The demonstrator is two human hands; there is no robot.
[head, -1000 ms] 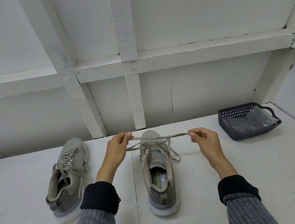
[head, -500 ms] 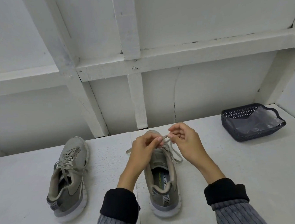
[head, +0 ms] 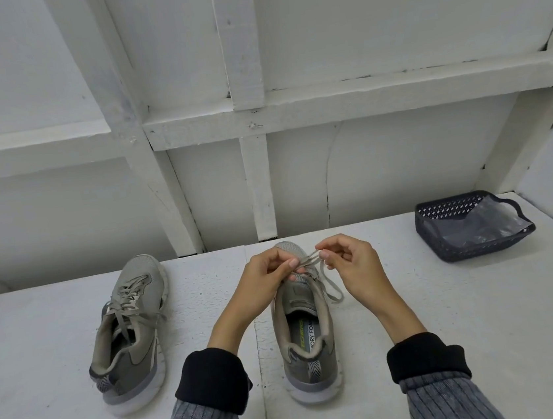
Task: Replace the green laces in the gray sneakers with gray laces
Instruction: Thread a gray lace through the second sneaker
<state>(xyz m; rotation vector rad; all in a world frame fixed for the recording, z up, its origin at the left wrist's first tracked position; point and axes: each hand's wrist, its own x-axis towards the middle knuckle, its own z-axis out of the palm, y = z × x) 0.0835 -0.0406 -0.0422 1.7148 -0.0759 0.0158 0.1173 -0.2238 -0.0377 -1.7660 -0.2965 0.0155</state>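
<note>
**Both hands pinch the gray lace over the middle sneaker**

At the centre of the view, a gray sneaker [head: 304, 330] stands upright on the white surface [head: 456, 344], heel toward 6 o'clock and toe toward 12. Above its tongue the two hands meet. The left hand [head: 264, 281], coming in from 7 o'clock, has its fingers curled and pinches the gray lace [head: 312, 260] between thumb and fingertips. The right hand [head: 355, 265], coming in from 5 o'clock, pinches the same lace just beside it, its other fingers loosely bent. Short strands run between the two pinches, and a loop of the lace hangs down over the shoe's 3 o'clock side, near the right wrist. How the strands cross between the fingers is too small to tell.

A second gray sneaker [head: 129, 336] lies at 9 o'clock, well apart from the first, tilted a little with its toe toward 1 o'clock. Its gray lace is threaded through the eyelets, with ends trailing into the opening.

At 2 o'clock, near the back edge of the surface, sits a dark perforated basket [head: 441, 214] with a clear plastic bag [head: 483, 223] inside it.

Both forearms wear gray ribbed sleeves with black cuffs.
</note>
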